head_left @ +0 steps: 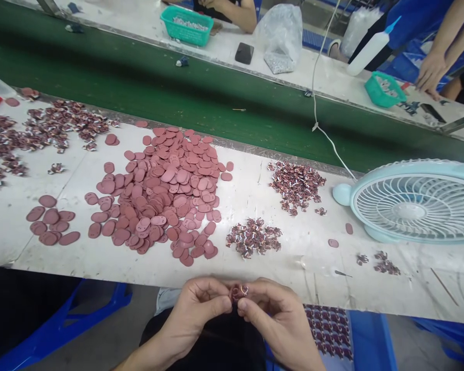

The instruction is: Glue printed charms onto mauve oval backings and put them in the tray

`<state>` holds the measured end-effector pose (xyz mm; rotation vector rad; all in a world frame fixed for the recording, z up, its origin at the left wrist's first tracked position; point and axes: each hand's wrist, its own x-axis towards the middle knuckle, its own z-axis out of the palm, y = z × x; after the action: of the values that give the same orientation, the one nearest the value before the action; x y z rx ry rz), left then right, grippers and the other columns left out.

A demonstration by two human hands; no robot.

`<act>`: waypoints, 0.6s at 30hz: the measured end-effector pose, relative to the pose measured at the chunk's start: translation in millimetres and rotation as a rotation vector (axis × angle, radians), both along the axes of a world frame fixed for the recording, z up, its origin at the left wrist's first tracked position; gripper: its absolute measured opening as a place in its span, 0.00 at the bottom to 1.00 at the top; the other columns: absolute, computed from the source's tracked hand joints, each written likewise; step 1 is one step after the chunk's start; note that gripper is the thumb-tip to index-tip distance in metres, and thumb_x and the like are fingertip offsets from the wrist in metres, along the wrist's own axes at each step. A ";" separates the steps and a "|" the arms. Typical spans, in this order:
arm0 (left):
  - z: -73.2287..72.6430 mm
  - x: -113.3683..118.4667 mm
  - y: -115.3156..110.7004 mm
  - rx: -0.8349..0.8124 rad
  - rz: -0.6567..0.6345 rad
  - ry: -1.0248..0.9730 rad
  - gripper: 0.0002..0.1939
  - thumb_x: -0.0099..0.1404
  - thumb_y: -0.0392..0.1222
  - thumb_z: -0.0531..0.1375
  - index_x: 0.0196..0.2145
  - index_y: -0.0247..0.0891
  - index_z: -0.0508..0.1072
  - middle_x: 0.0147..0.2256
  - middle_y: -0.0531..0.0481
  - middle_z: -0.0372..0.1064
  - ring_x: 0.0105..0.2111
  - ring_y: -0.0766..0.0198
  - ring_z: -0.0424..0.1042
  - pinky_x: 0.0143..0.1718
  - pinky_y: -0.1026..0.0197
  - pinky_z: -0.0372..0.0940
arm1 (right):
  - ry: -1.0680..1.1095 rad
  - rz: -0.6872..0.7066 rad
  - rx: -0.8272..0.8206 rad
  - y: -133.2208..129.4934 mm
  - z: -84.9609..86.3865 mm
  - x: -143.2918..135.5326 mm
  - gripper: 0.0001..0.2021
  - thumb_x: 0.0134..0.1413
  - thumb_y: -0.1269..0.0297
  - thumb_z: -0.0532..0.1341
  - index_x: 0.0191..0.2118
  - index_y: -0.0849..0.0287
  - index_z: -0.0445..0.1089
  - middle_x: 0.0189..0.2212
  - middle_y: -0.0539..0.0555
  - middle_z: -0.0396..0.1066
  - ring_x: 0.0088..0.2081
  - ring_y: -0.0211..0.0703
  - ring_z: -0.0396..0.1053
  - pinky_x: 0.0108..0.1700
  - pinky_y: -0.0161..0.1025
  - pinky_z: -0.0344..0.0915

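Just off the table's front edge, my left hand (201,309) and my right hand (276,317) pinch one small dark-red figurine piece (239,292) with pale markings between them. The fingertips cover much of it, so its exact kind is unclear. Beyond my hands lies a small pile of similar dark-red pieces (253,238). Another such pile (297,185) sits farther back to the right. To the left spreads a large heap of flat, oval reddish discs (166,190). Some discs show small holes.
More dark-red pieces (65,123) lie at the far left. A light-blue fan (417,201) rests on the right. Below the edge is a blue bin (371,340) with rows of pieces (330,332). Past the green conveyor belt (139,93), co-workers' hands (431,72) and green baskets (187,28) show.
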<state>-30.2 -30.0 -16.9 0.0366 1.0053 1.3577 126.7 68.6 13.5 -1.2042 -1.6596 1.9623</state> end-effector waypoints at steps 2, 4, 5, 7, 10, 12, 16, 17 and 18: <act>3.1 3.0 2.7 0.007 0.021 -0.016 0.08 0.57 0.42 0.76 0.26 0.38 0.83 0.28 0.50 0.83 0.31 0.63 0.78 0.37 0.64 0.69 | 0.029 -0.029 -0.063 1.0 0.9 -0.5 0.05 0.55 0.61 0.72 0.39 0.49 0.83 0.30 0.49 0.82 0.29 0.40 0.79 0.32 0.33 0.75; 6.5 6.1 5.0 0.025 0.036 -0.038 0.08 0.58 0.42 0.75 0.26 0.38 0.84 0.27 0.50 0.83 0.31 0.62 0.78 0.38 0.63 0.70 | 0.063 -0.049 -0.109 2.1 1.9 -0.9 0.05 0.55 0.62 0.73 0.38 0.50 0.83 0.29 0.49 0.82 0.29 0.38 0.79 0.33 0.32 0.75; 8.1 7.4 5.9 0.035 0.042 -0.043 0.08 0.58 0.42 0.75 0.26 0.38 0.84 0.27 0.49 0.83 0.31 0.62 0.78 0.38 0.63 0.70 | 0.082 -0.058 -0.117 2.6 2.2 -0.7 0.04 0.55 0.62 0.73 0.38 0.50 0.83 0.29 0.49 0.82 0.29 0.38 0.79 0.33 0.31 0.75; 10.3 9.7 7.1 0.040 0.046 -0.039 0.08 0.59 0.43 0.75 0.26 0.38 0.84 0.28 0.49 0.83 0.32 0.61 0.78 0.40 0.62 0.71 | 0.108 -0.070 -0.116 3.2 2.1 0.5 0.04 0.54 0.63 0.73 0.37 0.51 0.83 0.29 0.49 0.82 0.28 0.37 0.79 0.33 0.30 0.75; 11.0 11.7 8.5 0.043 0.044 -0.021 0.09 0.59 0.44 0.75 0.26 0.38 0.84 0.29 0.48 0.83 0.33 0.61 0.78 0.40 0.62 0.71 | 0.112 -0.097 -0.096 2.8 1.6 3.1 0.05 0.52 0.64 0.74 0.37 0.52 0.83 0.27 0.49 0.82 0.27 0.38 0.78 0.31 0.30 0.76; 9.7 12.8 9.3 0.059 0.045 -0.012 0.09 0.58 0.44 0.75 0.26 0.38 0.83 0.29 0.48 0.84 0.33 0.60 0.79 0.40 0.61 0.71 | 0.105 -0.110 -0.088 2.3 1.4 3.9 0.05 0.52 0.63 0.75 0.36 0.52 0.83 0.28 0.49 0.81 0.27 0.38 0.78 0.31 0.31 0.76; 5.4 17.4 8.6 0.105 0.052 0.029 0.07 0.61 0.42 0.74 0.27 0.38 0.83 0.31 0.47 0.84 0.33 0.61 0.80 0.40 0.62 0.72 | 0.133 -0.140 -0.096 0.7 -1.4 2.5 0.05 0.53 0.62 0.74 0.38 0.50 0.84 0.31 0.50 0.83 0.29 0.38 0.79 0.33 0.30 0.77; 4.2 18.4 7.7 0.102 0.056 0.056 0.06 0.61 0.41 0.73 0.28 0.39 0.84 0.34 0.47 0.85 0.34 0.61 0.80 0.40 0.62 0.73 | 0.143 -0.154 -0.113 -0.1 -3.4 2.6 0.06 0.54 0.61 0.74 0.38 0.49 0.84 0.30 0.50 0.83 0.29 0.39 0.80 0.33 0.31 0.77; 3.0 18.5 6.5 0.099 0.058 0.089 0.05 0.61 0.41 0.74 0.29 0.39 0.85 0.38 0.45 0.86 0.35 0.60 0.81 0.41 0.62 0.74 | 0.153 -0.169 -0.134 -1.0 -5.9 3.6 0.06 0.54 0.61 0.74 0.39 0.48 0.84 0.29 0.50 0.83 0.29 0.39 0.80 0.33 0.32 0.78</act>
<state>-11.8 -23.5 -13.9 0.1446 1.0194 1.4687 130.3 67.6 7.6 -1.1657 -1.3262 2.0307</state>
